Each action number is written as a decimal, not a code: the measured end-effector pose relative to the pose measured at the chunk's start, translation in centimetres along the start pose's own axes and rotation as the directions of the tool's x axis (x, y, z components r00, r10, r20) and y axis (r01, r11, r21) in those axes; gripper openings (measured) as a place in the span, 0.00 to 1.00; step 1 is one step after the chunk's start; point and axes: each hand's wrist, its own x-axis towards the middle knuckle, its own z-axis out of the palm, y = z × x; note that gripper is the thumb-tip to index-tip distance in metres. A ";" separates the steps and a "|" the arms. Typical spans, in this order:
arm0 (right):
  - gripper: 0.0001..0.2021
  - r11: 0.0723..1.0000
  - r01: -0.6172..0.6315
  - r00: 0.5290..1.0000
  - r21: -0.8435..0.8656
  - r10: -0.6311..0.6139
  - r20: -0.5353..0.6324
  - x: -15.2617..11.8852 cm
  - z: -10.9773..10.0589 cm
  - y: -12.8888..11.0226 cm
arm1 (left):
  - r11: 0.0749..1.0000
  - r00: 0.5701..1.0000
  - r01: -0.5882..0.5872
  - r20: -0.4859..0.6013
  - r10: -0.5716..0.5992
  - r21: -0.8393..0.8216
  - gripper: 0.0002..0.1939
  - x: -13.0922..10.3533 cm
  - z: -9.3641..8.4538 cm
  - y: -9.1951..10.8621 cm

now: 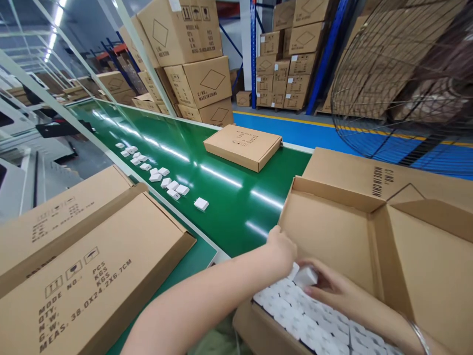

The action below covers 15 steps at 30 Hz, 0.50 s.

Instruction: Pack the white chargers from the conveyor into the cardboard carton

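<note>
An open cardboard carton (332, 231) lies at the lower right, with rows of small white block-shaped pieces (295, 315) packed in its near part. Inside it, my right hand (330, 283) holds one white piece (306, 277) between thumb and fingers, tilted above the rows. My left hand (283, 249) is curled at the carton's left edge, close to the held piece. Its back faces me, so what its fingers grip is hidden. Loose white pieces (173, 185) of the same kind lie scattered along the green conveyor belt (221, 197).
A closed flat carton (242, 145) rests farther up the belt. Two more flat cartons (84, 276) stand at the left. Large stacked boxes (199, 81) line the belt's far side, before shelving with more boxes (288, 64). A wire-caged fan (399, 88) stands at upper right.
</note>
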 end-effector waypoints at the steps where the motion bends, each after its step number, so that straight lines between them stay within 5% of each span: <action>1: 0.22 0.999 0.004 0.998 0.046 -0.006 0.055 0.0 0.3 -0.3 | 1.000 1.000 -0.010 0.020 0.010 0.001 0.15 -0.2 0.4 -0.5; 5: 0.27 0.985 -0.085 0.993 0.148 0.071 0.099 0.2 0.2 -0.5 | 0.998 0.994 -0.068 0.087 0.067 0.009 0.20 -1.2 1.2 -2.2; 9: 0.28 1.000 -0.001 0.992 0.024 -0.002 0.124 0.8 0.4 -0.1 | 0.998 0.998 -0.056 -0.016 0.056 0.018 0.20 -1.3 1.8 -2.1; 15: 0.22 0.993 0.095 0.994 -0.074 -0.098 -0.041 1.0 0.5 -0.1 | 0.996 0.993 -0.050 -0.108 0.042 -0.070 0.12 -2.4 1.3 -1.8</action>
